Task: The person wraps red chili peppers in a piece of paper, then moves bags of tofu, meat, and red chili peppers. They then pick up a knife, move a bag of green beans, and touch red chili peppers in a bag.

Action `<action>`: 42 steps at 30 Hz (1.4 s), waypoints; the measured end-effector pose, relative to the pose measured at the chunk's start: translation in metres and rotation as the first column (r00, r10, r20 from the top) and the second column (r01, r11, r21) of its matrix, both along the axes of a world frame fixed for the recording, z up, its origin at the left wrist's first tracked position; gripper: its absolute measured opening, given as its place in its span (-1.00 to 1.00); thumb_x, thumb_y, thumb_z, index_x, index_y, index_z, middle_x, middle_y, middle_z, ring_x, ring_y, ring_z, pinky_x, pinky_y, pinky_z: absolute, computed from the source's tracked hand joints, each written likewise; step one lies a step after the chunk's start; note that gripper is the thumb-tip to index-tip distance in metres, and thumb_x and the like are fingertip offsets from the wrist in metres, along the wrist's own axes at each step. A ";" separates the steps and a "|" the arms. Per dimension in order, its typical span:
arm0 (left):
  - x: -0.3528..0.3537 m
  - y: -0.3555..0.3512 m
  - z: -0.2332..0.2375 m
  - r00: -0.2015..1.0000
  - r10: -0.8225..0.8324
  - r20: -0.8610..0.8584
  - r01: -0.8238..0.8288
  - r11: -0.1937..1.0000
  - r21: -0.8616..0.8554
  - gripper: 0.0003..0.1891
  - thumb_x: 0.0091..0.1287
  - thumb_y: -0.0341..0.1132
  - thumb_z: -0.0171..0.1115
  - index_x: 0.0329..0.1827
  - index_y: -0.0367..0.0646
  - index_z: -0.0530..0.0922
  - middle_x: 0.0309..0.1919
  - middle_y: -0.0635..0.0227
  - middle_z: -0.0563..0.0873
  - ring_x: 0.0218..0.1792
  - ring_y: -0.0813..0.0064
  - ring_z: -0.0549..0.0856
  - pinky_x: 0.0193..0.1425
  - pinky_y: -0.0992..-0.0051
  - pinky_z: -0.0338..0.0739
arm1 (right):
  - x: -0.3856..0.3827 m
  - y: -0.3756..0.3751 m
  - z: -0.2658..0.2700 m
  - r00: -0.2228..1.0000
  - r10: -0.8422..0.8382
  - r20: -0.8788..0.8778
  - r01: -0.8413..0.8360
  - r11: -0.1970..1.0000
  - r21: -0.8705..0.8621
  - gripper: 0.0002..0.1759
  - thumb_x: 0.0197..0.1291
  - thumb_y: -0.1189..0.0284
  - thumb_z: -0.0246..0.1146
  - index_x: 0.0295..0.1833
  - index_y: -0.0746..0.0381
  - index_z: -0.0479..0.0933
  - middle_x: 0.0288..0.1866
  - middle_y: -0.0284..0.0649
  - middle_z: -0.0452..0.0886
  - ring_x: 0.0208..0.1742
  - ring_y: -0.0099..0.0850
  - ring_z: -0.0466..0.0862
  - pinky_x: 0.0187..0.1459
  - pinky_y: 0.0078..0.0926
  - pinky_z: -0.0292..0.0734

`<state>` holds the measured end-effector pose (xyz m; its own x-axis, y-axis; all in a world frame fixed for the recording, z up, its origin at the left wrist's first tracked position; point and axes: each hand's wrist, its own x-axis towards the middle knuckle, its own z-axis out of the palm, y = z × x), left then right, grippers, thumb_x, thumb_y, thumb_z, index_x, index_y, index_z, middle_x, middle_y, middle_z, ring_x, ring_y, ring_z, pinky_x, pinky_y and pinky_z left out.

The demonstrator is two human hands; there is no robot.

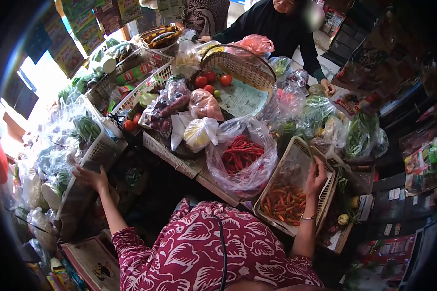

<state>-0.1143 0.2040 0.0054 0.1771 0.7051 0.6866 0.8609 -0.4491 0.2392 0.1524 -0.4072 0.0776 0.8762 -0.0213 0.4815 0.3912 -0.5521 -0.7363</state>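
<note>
Shirt (199, 237): maroon leaf print, nearest cam.
L hand (92, 178): fingers apart, at white crate (93, 148) edge, prob. for support.
R hand (317, 175): fingers bent, close tog., by R rim of basket (278, 169); can't tell if gripping.
Orange chillies (284, 203): basket's near end, prob. for easy reach.
Red chillies (241, 153): L of basket, in clear bag (262, 180), mouth open, prob. for access.

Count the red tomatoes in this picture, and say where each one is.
6 visible: four red tomatoes at the left side of the wicker basket, and two farther left near the lower corner of the white basket. Others may be hidden.
</note>
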 end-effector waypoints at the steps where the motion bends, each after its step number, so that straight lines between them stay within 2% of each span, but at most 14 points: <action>1: 0.001 0.000 0.000 1.000 -0.001 0.000 0.001 1.000 -0.001 0.13 -0.10 -0.14 0.42 0.41 -0.12 -0.24 0.35 -0.16 -0.17 0.38 -0.07 -0.10 0.37 0.03 -0.16 | 0.000 0.004 0.004 0.993 0.029 0.113 -0.037 0.997 0.070 -0.76 0.29 0.40 0.02 -0.04 0.27 0.50 -0.56 -0.41 0.40 -0.55 -0.68 0.30 -0.49 -0.64 0.28; 4: -0.003 0.005 -0.005 1.000 -0.027 0.011 0.027 1.000 0.007 0.12 -0.10 -0.13 0.42 0.41 -0.12 -0.24 0.35 -0.16 -0.17 0.38 -0.06 -0.10 0.37 0.00 -0.17 | 0.004 0.023 0.019 0.981 0.015 0.194 -0.062 0.970 0.235 -0.78 0.29 0.42 0.02 -0.07 0.28 0.49 -0.59 -0.41 0.36 -0.57 -0.64 0.33 -0.50 -0.61 0.28; 8: -0.004 0.005 -0.001 1.000 -0.004 -0.006 0.004 1.000 -0.015 0.13 -0.10 -0.11 0.42 0.40 -0.13 -0.24 0.35 -0.17 -0.18 0.38 -0.08 -0.12 0.37 0.01 -0.18 | 0.026 0.023 0.001 0.984 0.175 -0.034 -0.173 0.894 -0.412 -0.78 0.29 0.42 0.01 -0.08 0.28 0.48 -0.44 -0.26 0.57 -0.50 -0.59 0.46 -0.44 -0.61 0.35; 10: -0.003 0.001 -0.004 0.999 0.035 -0.021 -0.037 0.995 -0.089 0.13 -0.10 -0.09 0.42 0.40 -0.14 -0.24 0.35 -0.17 -0.19 0.38 -0.09 -0.13 0.37 0.01 -0.18 | 0.020 0.040 0.011 0.971 0.236 -0.018 -0.237 0.968 -0.083 -0.77 0.27 0.43 0.02 -0.06 0.29 0.49 -0.47 -0.09 0.52 -0.55 -0.44 0.48 -0.47 -0.56 0.37; 12: -0.008 0.008 -0.009 1.000 -0.025 -0.015 0.025 0.999 0.029 0.14 -0.11 -0.08 0.42 0.41 -0.14 -0.23 0.35 -0.18 -0.20 0.38 -0.10 -0.16 0.37 0.01 -0.18 | 0.013 0.063 0.036 0.977 0.211 0.026 -0.211 0.977 -0.025 -0.78 0.27 0.42 0.03 -0.09 0.32 0.49 -0.52 -0.11 0.48 -0.58 -0.42 0.46 -0.50 -0.51 0.35; 15: -0.003 0.009 -0.008 1.000 -0.015 0.014 0.015 0.999 -0.041 0.13 -0.11 -0.10 0.42 0.40 -0.13 -0.23 0.35 -0.18 -0.21 0.38 -0.11 -0.17 0.37 -0.01 -0.19 | 0.044 0.089 0.032 0.926 0.378 0.009 -0.351 0.867 -0.353 -0.78 0.28 0.41 0.03 -0.13 0.31 0.51 -0.57 -0.22 0.50 -0.59 -0.53 0.42 -0.54 -0.50 0.31; 18: -0.004 -0.001 -0.002 0.999 0.002 0.053 0.000 1.000 -0.027 0.12 -0.10 -0.12 0.41 0.40 -0.14 -0.23 0.35 -0.18 -0.20 0.38 -0.10 -0.18 0.36 -0.03 -0.22 | 0.042 0.126 0.041 0.885 0.393 0.249 -0.374 0.920 -0.120 -0.79 0.26 0.42 0.05 -0.14 0.30 0.51 -0.59 -0.12 0.47 -0.60 -0.46 0.44 -0.54 -0.48 0.30; 19: -0.006 -0.002 0.000 0.999 -0.023 0.033 0.025 0.998 -0.052 0.12 -0.11 -0.12 0.41 0.40 -0.13 -0.23 0.35 -0.17 -0.20 0.38 -0.08 -0.18 0.36 -0.03 -0.22 | 0.027 0.134 0.065 0.926 0.374 0.052 -0.369 0.925 -0.086 -0.80 0.25 0.42 0.06 -0.16 0.30 0.52 -0.60 -0.06 0.44 -0.58 -0.44 0.50 -0.53 -0.46 0.32; 22: -0.009 -0.003 0.002 0.997 -0.071 0.031 0.072 0.996 -0.054 0.10 -0.10 -0.15 0.41 0.40 -0.11 -0.22 0.36 -0.14 -0.19 0.39 -0.04 -0.18 0.35 -0.04 -0.21 | 0.046 0.168 0.051 0.883 0.464 0.076 -0.446 0.877 -0.177 -0.79 0.26 0.42 0.06 -0.16 0.30 0.54 -0.52 -0.14 0.53 -0.54 -0.51 0.50 -0.48 -0.50 0.35; 24: -0.005 -0.004 0.005 0.993 -0.082 0.084 0.090 0.991 -0.099 0.10 -0.09 -0.16 0.40 0.40 -0.10 -0.24 0.36 -0.13 -0.19 0.39 -0.03 -0.20 0.35 -0.04 -0.21 | 0.067 0.171 0.012 0.835 0.549 0.024 -0.500 0.777 -0.382 -0.79 0.22 0.38 0.07 -0.17 0.29 0.50 -0.48 0.06 0.51 -0.42 0.06 0.53 -0.44 -0.17 0.37; 35: 0.003 -0.006 0.004 0.986 -0.069 0.154 0.063 0.997 0.045 0.01 -0.08 -0.32 0.37 0.39 -0.13 -0.14 0.37 -0.06 -0.13 0.40 0.02 -0.13 0.35 0.01 -0.14 | 0.019 0.113 0.021 0.933 0.355 0.064 -0.344 0.929 -0.138 -0.82 0.19 0.48 0.09 -0.17 0.31 0.53 -0.54 -0.12 0.52 -0.55 -0.38 0.53 -0.51 -0.48 0.36; 38: 0.005 -0.007 0.004 0.983 -0.047 0.177 0.032 0.996 0.089 -0.09 -0.05 -0.33 0.33 0.37 -0.11 -0.02 0.36 -0.05 -0.03 0.38 0.02 -0.02 0.33 0.01 -0.09 | -0.005 0.087 0.034 0.982 0.187 0.026 -0.186 0.982 -0.044 -0.80 0.25 0.44 0.04 -0.15 0.30 0.51 -0.61 -0.35 0.42 -0.60 -0.63 0.38 -0.56 -0.63 0.23; 40: 0.006 -0.010 0.009 0.976 -0.076 0.205 0.048 0.989 0.138 -0.15 -0.03 -0.34 0.31 0.35 -0.10 0.04 0.34 -0.03 0.04 0.36 0.01 0.04 0.32 0.02 -0.06 | -0.017 0.070 0.035 0.986 0.152 0.062 -0.164 0.940 0.298 -0.77 0.31 0.39 -0.02 -0.11 0.29 0.47 -0.63 -0.48 0.26 -0.61 -0.71 0.22 -0.56 -0.74 0.12; 42: 0.008 -0.011 0.012 0.967 -0.107 0.232 0.065 0.981 0.183 -0.21 -0.01 -0.35 0.28 0.32 -0.10 0.11 0.33 -0.02 0.10 0.34 0.01 0.11 0.31 0.03 -0.03 | -0.022 0.054 0.022 0.988 0.085 0.130 -0.116 0.961 0.253 -0.75 0.34 0.35 -0.07 -0.08 0.28 0.42 -0.64 -0.47 0.18 -0.61 -0.72 0.18 -0.55 -0.73 0.11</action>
